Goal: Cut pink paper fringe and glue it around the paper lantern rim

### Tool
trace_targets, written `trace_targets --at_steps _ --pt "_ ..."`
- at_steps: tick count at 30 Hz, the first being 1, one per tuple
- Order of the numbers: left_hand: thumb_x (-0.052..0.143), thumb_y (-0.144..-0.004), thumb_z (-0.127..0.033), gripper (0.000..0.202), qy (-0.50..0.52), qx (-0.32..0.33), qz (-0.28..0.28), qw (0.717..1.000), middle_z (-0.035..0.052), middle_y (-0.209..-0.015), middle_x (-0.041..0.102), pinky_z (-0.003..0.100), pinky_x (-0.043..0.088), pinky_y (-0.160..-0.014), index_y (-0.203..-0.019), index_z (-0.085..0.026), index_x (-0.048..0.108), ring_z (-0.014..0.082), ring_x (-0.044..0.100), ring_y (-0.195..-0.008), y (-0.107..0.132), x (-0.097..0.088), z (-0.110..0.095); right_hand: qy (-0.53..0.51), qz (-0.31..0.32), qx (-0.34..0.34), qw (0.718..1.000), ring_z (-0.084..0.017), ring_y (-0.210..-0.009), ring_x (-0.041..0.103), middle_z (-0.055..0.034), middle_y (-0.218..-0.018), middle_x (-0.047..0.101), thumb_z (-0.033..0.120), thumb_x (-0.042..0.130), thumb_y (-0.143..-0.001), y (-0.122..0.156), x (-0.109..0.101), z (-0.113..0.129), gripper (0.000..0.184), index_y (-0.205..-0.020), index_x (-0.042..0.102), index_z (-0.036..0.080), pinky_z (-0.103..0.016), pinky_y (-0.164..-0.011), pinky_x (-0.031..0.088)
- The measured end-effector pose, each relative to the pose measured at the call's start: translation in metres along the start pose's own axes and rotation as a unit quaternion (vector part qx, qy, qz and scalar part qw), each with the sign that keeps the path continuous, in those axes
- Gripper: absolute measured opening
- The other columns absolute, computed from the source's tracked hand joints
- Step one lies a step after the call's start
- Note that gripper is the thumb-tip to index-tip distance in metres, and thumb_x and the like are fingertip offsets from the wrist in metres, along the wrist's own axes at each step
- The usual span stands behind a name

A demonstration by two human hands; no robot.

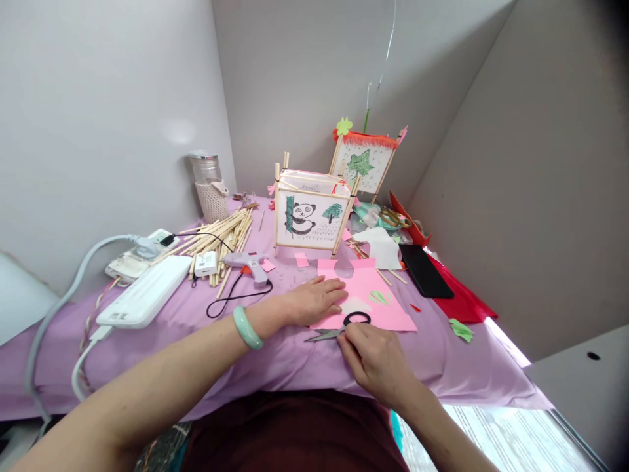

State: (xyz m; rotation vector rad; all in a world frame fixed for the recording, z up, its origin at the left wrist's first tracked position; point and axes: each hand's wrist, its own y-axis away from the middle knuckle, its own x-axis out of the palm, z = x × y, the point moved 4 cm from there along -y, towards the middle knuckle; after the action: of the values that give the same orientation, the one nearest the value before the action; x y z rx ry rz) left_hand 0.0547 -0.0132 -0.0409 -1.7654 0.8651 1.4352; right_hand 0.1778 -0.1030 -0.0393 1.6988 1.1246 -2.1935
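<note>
My left hand (314,300) lies flat, fingers stretched out, on a sheet of pink paper (393,317). A green jade-like bangle (247,328) is on that wrist. Low over the paper's near edge, my right hand (374,356) is closed around a pair of scissors (325,335). Their blades point left, and one black handle loop shows above the fingers. Green paper scraps (379,297) rest on the pink sheet, which has pieces cut out of its far edge. Behind the sheet stands a stick-framed lantern (310,219) with a panda drawing.
A glue gun (249,265), wooden sticks (230,233), a power bank (145,292) and cables lie left. A glass jar (209,183) stands behind them. Rightward are a black phone (425,271), red sheet (459,288) and green scrap (461,330). Another lantern (363,164) stands at the back.
</note>
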Motion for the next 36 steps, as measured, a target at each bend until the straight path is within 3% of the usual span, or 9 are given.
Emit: trace_targets --at_steps 9,12,15,17,19,23,27,32,36 --pt "0.03 -0.094 -0.037 0.046 0.003 0.012 -0.01 1.0 0.0124 -0.144 0.035 0.042 0.018 -0.11 -0.134 -0.016 0.038 0.0201 0.027 -0.135 0.0 0.005 0.004 -0.085 0.034 -0.038 0.995 -0.011 -0.057 0.044 -0.0004 -0.063 0.051 0.02 0.042 -0.09 0.021 -0.011 0.012 0.022 -0.068 0.046 0.018 -0.025 -0.056 0.027" --pt "0.031 -0.094 -0.037 0.045 0.013 0.016 -0.014 1.0 0.0113 -0.142 0.039 0.039 0.019 -0.109 -0.132 -0.016 0.041 0.0199 0.03 -0.133 -0.001 0.002 0.005 -0.087 -0.054 0.044 0.994 -0.011 -0.055 0.046 0.0001 -0.061 0.051 0.022 0.043 -0.09 0.026 -0.028 -0.009 0.021 -0.071 0.05 0.019 -0.024 -0.057 0.031" --pt "0.028 -0.095 -0.033 0.039 0.038 0.012 -0.026 0.999 0.0082 -0.134 0.048 0.033 0.027 -0.105 -0.122 -0.018 0.052 0.0172 0.041 -0.125 -0.002 -0.008 0.003 -0.022 -0.147 0.188 0.971 -0.014 -0.058 0.054 -0.0017 -0.066 0.058 0.032 0.047 -0.089 0.025 -0.042 -0.043 0.019 -0.077 0.054 0.019 -0.025 -0.058 0.035" --pt "0.027 -0.095 -0.03 0.039 0.05 0.001 -0.045 0.998 0.008 -0.123 0.057 0.03 0.034 -0.098 -0.113 -0.017 0.058 0.0165 0.05 -0.114 -0.003 -0.017 -0.001 0.035 -0.15 0.252 0.955 -0.016 -0.062 0.057 -0.0036 -0.074 0.063 0.038 0.049 -0.087 0.019 -0.043 -0.064 0.02 -0.086 0.055 0.019 -0.026 -0.056 0.035" --pt "0.031 -0.094 -0.033 0.037 0.044 -0.017 -0.057 0.997 0.0075 -0.106 0.063 0.031 0.038 -0.09 -0.101 -0.017 0.063 0.0176 0.055 -0.1 -0.002 -0.024 -0.006 0.077 -0.135 0.273 0.949 -0.019 -0.066 0.058 -0.0058 -0.081 0.064 0.039 0.049 -0.086 0.009 -0.04 -0.08 0.023 -0.092 0.055 0.018 -0.027 -0.055 0.035" --pt "0.056 -0.077 -0.049 0.035 0.011 -0.059 -0.046 0.997 0.0069 -0.092 0.061 0.035 0.039 -0.08 -0.089 -0.017 0.063 0.0222 0.055 -0.09 -0.001 -0.027 -0.017 0.097 -0.11 0.251 0.957 -0.02 -0.075 0.059 -0.0091 -0.091 0.064 0.03 0.046 -0.087 -0.014 -0.03 -0.099 0.021 -0.098 0.059 0.017 -0.028 -0.06 0.039" --pt "0.058 -0.076 -0.034 0.018 0.014 -0.094 -0.017 0.995 0.0062 -0.089 0.059 0.032 0.04 -0.075 -0.079 -0.017 0.06 0.0194 0.055 -0.083 -0.001 -0.023 -0.023 0.092 -0.091 0.214 0.968 -0.023 -0.092 0.057 -0.0109 -0.1 0.062 0.03 0.05 -0.086 -0.022 -0.022 -0.103 0.021 -0.098 0.063 0.017 -0.033 -0.075 0.042" --pt "0.052 -0.077 -0.023 0.013 0.009 -0.124 0.009 0.992 0.0063 -0.089 0.063 0.033 0.042 -0.069 -0.087 -0.017 0.057 0.0201 0.058 -0.075 0.0 -0.022 -0.028 0.022 -0.141 0.175 0.974 -0.021 -0.1 0.054 -0.0091 -0.104 0.061 0.026 0.043 -0.091 -0.002 -0.032 -0.095 0.023 -0.101 0.062 0.018 -0.036 -0.089 0.042" --pt "0.053 -0.079 -0.032 0.022 0.006 -0.144 0.028 0.989 0.0082 -0.092 0.065 0.035 0.042 -0.073 -0.096 -0.017 0.056 0.0226 0.06 -0.08 0.0 -0.023 -0.031 -0.017 -0.067 0.095 0.993 -0.021 -0.1 0.055 -0.0085 -0.106 0.062 0.023 0.043 -0.09 0.019 -0.034 -0.084 0.024 -0.104 0.062 0.02 -0.037 -0.086 0.044"
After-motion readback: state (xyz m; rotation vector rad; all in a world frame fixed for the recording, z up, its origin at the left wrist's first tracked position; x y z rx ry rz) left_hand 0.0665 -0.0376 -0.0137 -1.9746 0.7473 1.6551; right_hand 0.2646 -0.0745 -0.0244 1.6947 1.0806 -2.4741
